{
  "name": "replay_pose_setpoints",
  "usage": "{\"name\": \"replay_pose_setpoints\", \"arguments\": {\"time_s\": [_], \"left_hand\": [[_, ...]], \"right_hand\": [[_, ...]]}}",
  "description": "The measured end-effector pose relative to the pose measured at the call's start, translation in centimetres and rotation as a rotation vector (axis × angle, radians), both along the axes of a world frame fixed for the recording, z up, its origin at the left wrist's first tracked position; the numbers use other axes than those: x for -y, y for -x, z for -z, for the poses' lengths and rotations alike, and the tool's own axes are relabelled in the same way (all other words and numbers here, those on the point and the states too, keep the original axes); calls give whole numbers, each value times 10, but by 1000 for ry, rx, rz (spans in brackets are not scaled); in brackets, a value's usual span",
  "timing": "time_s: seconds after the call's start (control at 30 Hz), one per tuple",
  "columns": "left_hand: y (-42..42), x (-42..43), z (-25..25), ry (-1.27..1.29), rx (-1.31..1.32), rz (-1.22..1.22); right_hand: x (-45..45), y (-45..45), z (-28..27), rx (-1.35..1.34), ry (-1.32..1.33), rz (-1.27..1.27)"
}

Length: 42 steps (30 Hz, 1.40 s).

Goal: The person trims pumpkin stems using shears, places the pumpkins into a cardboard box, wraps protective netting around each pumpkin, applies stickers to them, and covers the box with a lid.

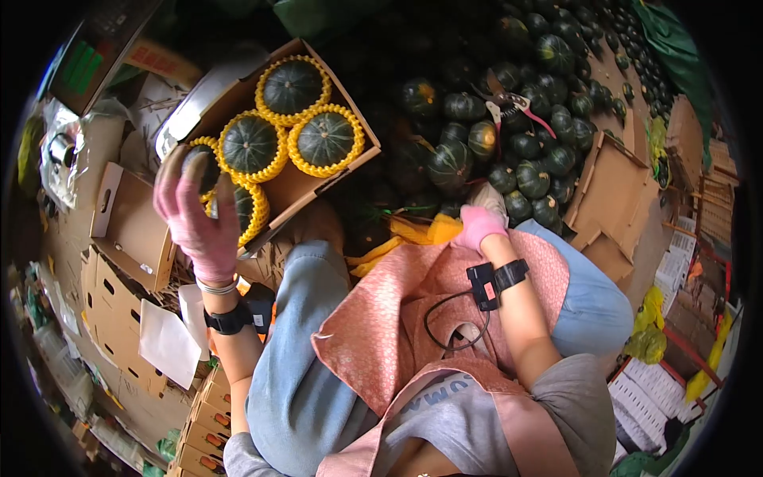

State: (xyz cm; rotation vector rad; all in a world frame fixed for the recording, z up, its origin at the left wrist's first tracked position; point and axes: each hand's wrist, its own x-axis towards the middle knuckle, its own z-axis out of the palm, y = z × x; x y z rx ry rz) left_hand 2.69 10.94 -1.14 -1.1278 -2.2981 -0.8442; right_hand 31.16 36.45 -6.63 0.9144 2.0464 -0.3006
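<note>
My left hand [199, 219], in a pink glove with darkened fingertips, reaches over a cardboard box [306, 184]. Its fingers are spread around a dark green squash [202, 168] at the box's left side, without a clear grip. Several squashes sit inside, each ringed by a yellow foam net; one netted squash [251, 145] lies mid-box. Between my knees, my pink-gloved right hand [479, 227] is closed at the end of loose yellow foam nets [409, 232]. Its fingertips are hidden from view.
A big heap of bare squashes [532, 147] fills the far side, with red-handled pruning shears [517, 107] on top. An opened carton [608, 199] lies at the right, a smaller box [131, 226] at the left. Flattened cardboard [119, 314] and white paper [168, 342] lie nearby.
</note>
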Motion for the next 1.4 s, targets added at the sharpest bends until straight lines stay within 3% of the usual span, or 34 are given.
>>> {"name": "replay_pose_setpoints", "arguments": {"time_s": [0.07,0.13,0.2,0.23,0.27,0.33,0.4,0.5,0.6,0.63,0.67,0.73,0.8,0.83,0.87,0.9,0.93,1.0,1.1,1.2,1.33,1.4], "left_hand": [[1,1,1,32,48,53],[5,4,6,76,61,36],[7,5,6,99,75,30],[7,3,5,106,115,22],[11,1,8,118,132,18],[19,-3,21,214,251,-20],[28,-9,40,253,466,-67],[23,-27,40,446,405,-105],[18,-38,43,561,391,-104],[20,-41,43,590,428,-99],[23,-45,43,617,463,-92],[28,-54,41,669,457,-82],[31,-60,44,738,471,-72],[34,-61,41,763,493,-59],[36,-58,46,719,479,-38],[39,-54,51,674,452,-28],[40,-50,56,636,432,-16],[43,-41,55,606,446,71],[50,-25,63,396,455,284],[45,-26,63,413,359,335],[31,-31,60,447,256,229],[21,-26,41,241,221,212]], "right_hand": [[-13,-17,29,104,-3,-6],[-19,-7,2,53,4,-42],[-22,-10,-17,-327,-175,-235],[-28,-10,-12,-522,-150,-203],[-37,-5,-12,-588,-4,25],[-38,10,-28,-527,62,243],[-42,5,-29,-553,16,123],[-45,-4,-37,-609,-121,-102],[-42,14,-68,-738,-291,2],[-40,28,-77,-908,-235,112],[-32,47,-84,-1068,-11,376],[1,103,-94,-1487,464,524],[25,153,-62,-1637,608,294],[32,172,-42,-1628,599,123],[45,191,-36,-1531,734,166],[56,213,-20,-1599,720,99],[64,224,-6,-1447,619,170],[66,233,11,-1362,374,16],[56,236,22,-1512,527,197],[60,234,25,-1455,368,169],[55,236,15,-1484,539,281],[54,231,15,-1586,609,429]]}}
